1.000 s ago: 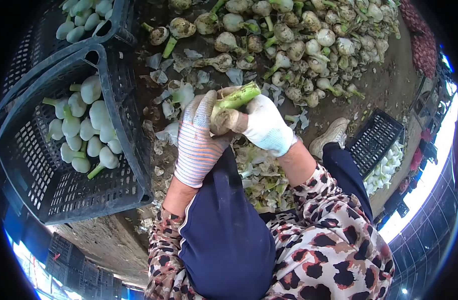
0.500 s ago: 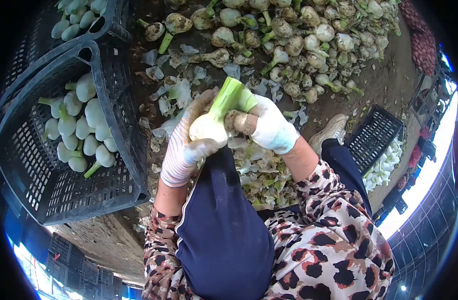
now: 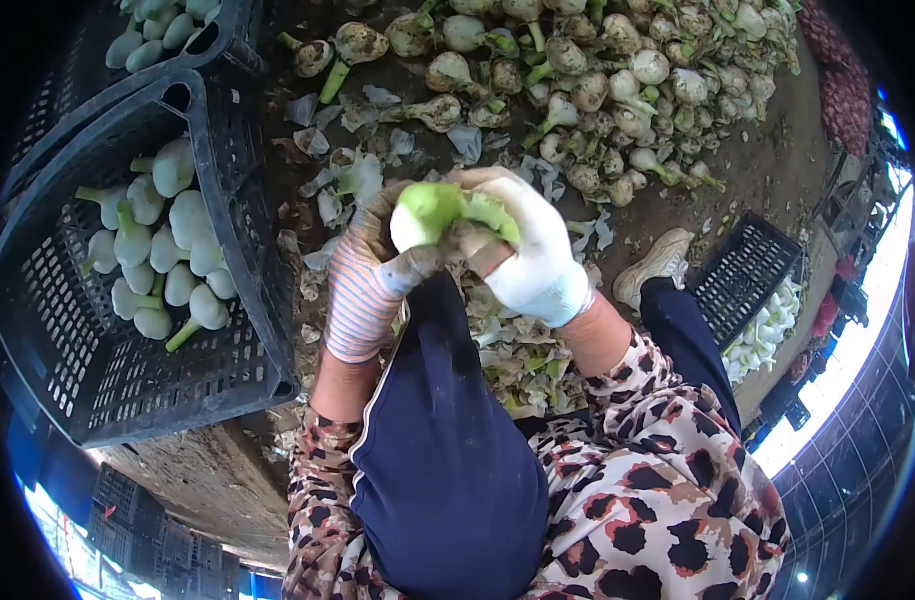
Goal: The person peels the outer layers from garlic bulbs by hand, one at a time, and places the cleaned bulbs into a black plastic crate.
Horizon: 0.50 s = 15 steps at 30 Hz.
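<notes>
My left hand (image 3: 367,275), in a striped, soiled glove, is closed around a fresh garlic bulb (image 3: 411,226) above my knee. The bulb is white, and its green stem points up toward the camera. My right hand (image 3: 533,248), in a white glove with dirty fingertips, pinches a green strip of outer skin (image 3: 492,214) beside the stem. Part of the strip and of the bulb is hidden by my fingers.
At left, a black crate (image 3: 227,215) holds cleaned bulbs (image 3: 167,240), with another crate (image 3: 97,95) behind it. Unpeeled bulbs (image 3: 627,85) are heaped ahead. Peelings (image 3: 522,350) litter the ground near my legs. A small black crate (image 3: 747,265) lies beside my shoe (image 3: 657,262).
The bulb has tilted, so its stem now points more at the camera. My right hand has moved slightly left and up, and the green strip stands further out from the stem.
</notes>
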Available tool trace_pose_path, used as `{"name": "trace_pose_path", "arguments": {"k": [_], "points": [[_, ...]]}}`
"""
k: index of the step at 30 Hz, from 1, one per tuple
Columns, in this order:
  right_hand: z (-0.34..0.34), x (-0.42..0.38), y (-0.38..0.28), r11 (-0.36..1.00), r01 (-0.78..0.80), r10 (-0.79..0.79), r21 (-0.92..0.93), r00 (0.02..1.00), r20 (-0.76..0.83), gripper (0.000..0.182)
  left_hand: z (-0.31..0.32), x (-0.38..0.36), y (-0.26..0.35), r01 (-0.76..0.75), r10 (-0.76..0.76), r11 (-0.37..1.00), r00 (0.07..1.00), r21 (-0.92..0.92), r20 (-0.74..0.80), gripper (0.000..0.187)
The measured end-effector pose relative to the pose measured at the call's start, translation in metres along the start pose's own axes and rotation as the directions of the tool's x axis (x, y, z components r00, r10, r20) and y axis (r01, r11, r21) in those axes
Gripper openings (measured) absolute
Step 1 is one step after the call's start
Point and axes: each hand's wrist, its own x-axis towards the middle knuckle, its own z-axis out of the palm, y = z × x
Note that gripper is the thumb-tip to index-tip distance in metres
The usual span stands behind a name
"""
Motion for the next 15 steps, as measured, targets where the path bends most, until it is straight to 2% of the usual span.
{"name": "trace_pose_path", "arguments": {"k": [1, 2, 3, 4, 5, 6, 7, 8, 9, 10, 12, 13, 14, 15], "points": [[-0.003, 0.000, 0.002, 0.999, -0.034, 0.034, -0.011, 0.999, 0.008, 0.029, -0.002, -0.002, 0.001, 0.062, -0.059, 0.997, 0.996, -0.050, 0.064, 0.099], [-0.012, -0.002, -0.002, 0.902, -0.370, 0.349, 0.222, 0.928, 0.128, 0.023, -0.005, -0.003, 0.003, 0.126, -0.114, 0.988, 0.985, -0.093, 0.131, 0.103], [-0.010, -0.001, -0.001, 0.726, -0.498, 0.502, 0.474, 0.855, 0.130, 0.022, -0.018, 0.002, 0.003, 0.198, -0.182, 0.979, 0.949, -0.040, 0.258, 0.109], [-0.007, 0.002, -0.001, 0.474, -0.554, 0.629, 0.684, 0.757, 0.177, 0.021, -0.013, 0.001, -0.007, 0.128, -0.087, 0.976, 0.971, -0.174, 0.223, 0.106], [-0.002, 0.002, -0.005, 0.384, -0.536, 0.701, 0.752, 0.699, 0.141, 0.021, -0.017, 0.002, -0.008, 0.121, -0.082, 0.981, 0.965, -0.149, 0.247, 0.100], [-0.006, 0.001, -0.002, 0.386, -0.535, 0.700, 0.752, 0.701, 0.139, 0.021, -0.019, 0.005, -0.005, 0.113, -0.076, 0.986, 0.960, -0.125, 0.271, 0.094], [-0.013, -0.001, 0.004, 0.732, -0.437, 0.502, 0.522, 0.865, 0.020, 0.024, -0.020, 0.003, -0.003, 0.108, -0.090, 0.991, 0.975, -0.081, 0.201, 0.088], [-0.016, -0.003, 0.007, 0.947, -0.235, 0.243, 0.217, 0.970, -0.010, 0.027, -0.020, 0.000, 0.000, 0.109, -0.104, 0.993, 0.987, -0.036, 0.127, 0.081], [-0.015, -0.003, 0.003, 0.944, -0.198, 0.202, 0.265, 0.979, 0.012, 0.032, -0.013, -0.002, 0.003, 0.107, -0.102, 0.992, 0.992, -0.061, 0.080, 0.068], [-0.015, -0.002, 0.000, 0.942, -0.199, 0.202, 0.270, 0.979, 0.015, 0.032, -0.013, -0.003, 0.002, 0.106, -0.102, 0.993, 0.992, -0.058, 0.075, 0.068], [-0.016, -0.003, -0.004, 1.000, 0.025, -0.025, -0.006, 0.995, 0.092, 0.033, -0.012, -0.004, 0.002, 0.165, -0.164, 0.984, 0.986, 0.061, -0.012, 0.064], [-0.010, -0.008, -0.001, 0.982, -0.147, 0.138, 0.117, 0.987, 0.082, 0.034, -0.008, -0.004, 0.000, 0.138, -0.137, 0.990, 0.988, 0.008, -0.071, 0.064], [-0.010, -0.010, 0.008, 0.983, -0.145, 0.136, 0.115, 0.987, 0.079, 0.034, -0.008, -0.003, -0.001, 0.136, -0.135, 0.991, 0.989, 0.008, -0.067, 0.064], [-0.011, -0.006, 0.015, 0.841, -0.302, 0.328, 0.448, 0.944, 0.021, 0.033, -0.008, -0.003, -0.003, 0.038, -0.039, 0.996, 0.999, -0.085, -0.018, 0.068]]}}
